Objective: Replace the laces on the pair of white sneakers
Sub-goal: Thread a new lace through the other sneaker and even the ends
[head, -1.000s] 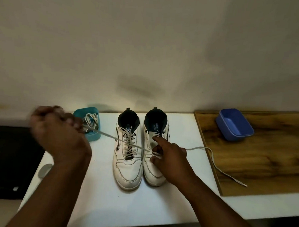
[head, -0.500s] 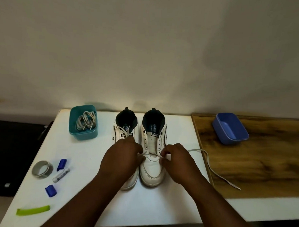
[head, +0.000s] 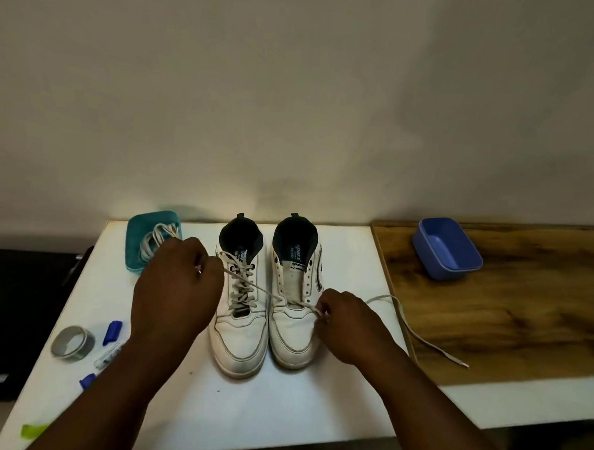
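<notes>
New lace (head: 268, 293) run through lowest eyelets of right-hand sneaker (head: 297, 313), frame centre — upper eyelets left empty. 1 end pinched in left hand (head: 177, 291), drawn taut across; other end pinched by right hand (head: 347, 324), tail trailed onto wooden board (head: 506, 319) at right. Left-hand sneaker (head: 239, 310) seen fully laced. Judged early on 2nd shoe. Spare laces coiled in teal tub (head: 134, 248), upper left; blue tub (head: 447, 248) empty, upper right.

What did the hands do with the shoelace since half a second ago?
The left hand moved left and away from the toe, drawing the white shoelace taut across the laced white sneaker. The right hand stayed pinching it at the unlaced white sneaker. Both sneakers, the teal box and the blue tub didn't move.
</notes>
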Demonstrator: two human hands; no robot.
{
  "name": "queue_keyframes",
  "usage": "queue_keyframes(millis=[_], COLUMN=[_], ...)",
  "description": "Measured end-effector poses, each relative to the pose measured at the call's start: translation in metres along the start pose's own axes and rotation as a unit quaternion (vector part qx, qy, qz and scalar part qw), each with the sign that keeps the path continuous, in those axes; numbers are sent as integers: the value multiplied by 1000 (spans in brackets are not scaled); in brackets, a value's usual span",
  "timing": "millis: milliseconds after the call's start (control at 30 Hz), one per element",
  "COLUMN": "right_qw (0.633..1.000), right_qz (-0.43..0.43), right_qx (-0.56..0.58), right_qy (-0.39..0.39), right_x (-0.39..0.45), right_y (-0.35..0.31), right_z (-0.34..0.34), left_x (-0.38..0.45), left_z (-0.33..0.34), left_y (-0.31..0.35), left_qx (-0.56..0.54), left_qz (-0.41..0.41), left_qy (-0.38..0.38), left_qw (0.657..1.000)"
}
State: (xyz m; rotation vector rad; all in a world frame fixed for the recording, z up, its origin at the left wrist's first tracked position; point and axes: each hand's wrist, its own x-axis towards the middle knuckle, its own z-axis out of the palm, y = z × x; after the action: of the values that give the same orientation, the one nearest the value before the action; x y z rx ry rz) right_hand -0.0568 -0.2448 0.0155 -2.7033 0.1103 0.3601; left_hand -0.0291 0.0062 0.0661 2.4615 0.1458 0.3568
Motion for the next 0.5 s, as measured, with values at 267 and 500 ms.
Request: queue_keyframes(millis=[267,500], right_qw=[981,883], right_qz=[-17,-281], right_qx=[-60,151], right_qy=[186,345], right_x=[-3,-19], right_y=[-8,-37], right_z=[-15,-40], left_x=[-20,-38], left_z=[29,43], left_y=[4,40], left_qx=[92,-307], left_qz=[93,161], left_qy=[-62,-290], left_qw=[989,892])
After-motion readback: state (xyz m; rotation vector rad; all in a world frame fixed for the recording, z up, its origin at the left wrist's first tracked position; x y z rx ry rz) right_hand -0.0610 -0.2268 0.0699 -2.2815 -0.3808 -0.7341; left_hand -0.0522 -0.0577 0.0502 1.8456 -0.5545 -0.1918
